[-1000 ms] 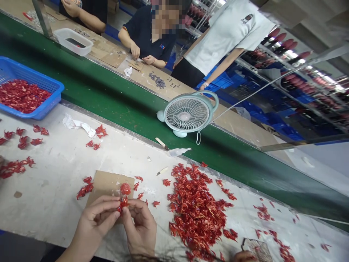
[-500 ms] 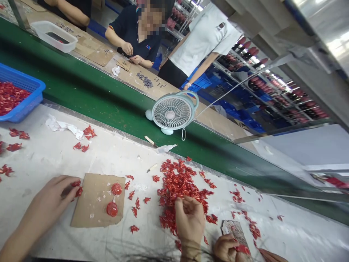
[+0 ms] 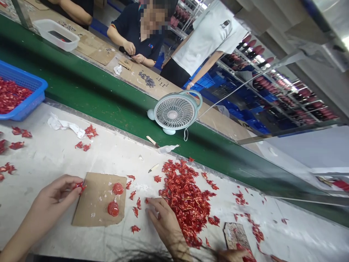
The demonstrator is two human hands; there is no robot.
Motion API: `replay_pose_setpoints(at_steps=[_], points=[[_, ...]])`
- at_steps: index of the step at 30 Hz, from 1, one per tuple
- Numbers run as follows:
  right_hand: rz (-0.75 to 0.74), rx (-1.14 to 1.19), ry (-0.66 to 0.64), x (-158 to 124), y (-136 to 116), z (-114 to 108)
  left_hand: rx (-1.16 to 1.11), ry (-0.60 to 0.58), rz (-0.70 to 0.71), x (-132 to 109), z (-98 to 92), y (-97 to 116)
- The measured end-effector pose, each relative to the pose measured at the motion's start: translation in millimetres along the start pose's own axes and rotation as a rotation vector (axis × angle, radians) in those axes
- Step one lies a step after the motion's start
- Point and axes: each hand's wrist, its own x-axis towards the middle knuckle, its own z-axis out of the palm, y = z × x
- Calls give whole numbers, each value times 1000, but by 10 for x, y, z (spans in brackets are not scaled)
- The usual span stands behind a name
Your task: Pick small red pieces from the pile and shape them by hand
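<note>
My left hand (image 3: 58, 198) pinches a small red, pointed plastic-looking piece (image 3: 80, 187) by the left edge of a cardboard square (image 3: 89, 203). On that cardboard lie two round red caps or dabs (image 3: 113, 208) with white flecks around them; which they are is unclear. Low over the table, my right hand (image 3: 165, 220) reaches left of a big pile of red pieces (image 3: 188, 200). Its index fingertip meets a single red piece (image 3: 147, 201) on the table, while the thumb stays apart from it. Several loose red pieces (image 3: 135, 211) lie between the cardboard and this hand.
A blue basket (image 3: 32, 103) of red pieces stands far left. A fan (image 3: 174, 113) sits on the green belt (image 3: 109, 98), near a clear bottle (image 3: 167, 148) and brushes. Another person's hand (image 3: 234, 255) works at a speckled board (image 3: 237, 234). People are across the belt.
My right hand has left the red pile and moved left to a single piece. My left hand still holds its piece, now turned so more shows. The neighbouring hand has moved lower.
</note>
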Motion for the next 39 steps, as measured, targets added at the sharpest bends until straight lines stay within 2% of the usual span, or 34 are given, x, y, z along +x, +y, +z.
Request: replay_pose_setpoints(at_steps=[3,6,11,15,20,24,30,35,39], points=[[-1,-23,-103,98,-25,28,-81,-11,53,-43,102,11],[12,-15,-90,227,-84,-1,-160,-37,51,-79,212,0],[86,63,-67,333,-210,40,-256,-92,-28,-197,323,-1],[166,219,-142,214,-353,262,-326,-132,-54,-274,344,-21],[259,573,-262,87,-660,642,-352,-122,-95,-298,399,-104],[261,618,-259,157,-824,802,-360,-108,-129,-334,498,-193],[265,638,-228,199,-873,875,-347,-99,-154,-367,586,-253],[335,703,-263,158,-939,888,-357,-79,-202,-354,621,-187],[423,790,-300,104,-1038,900,-369,-119,-185,-334,687,-118]])
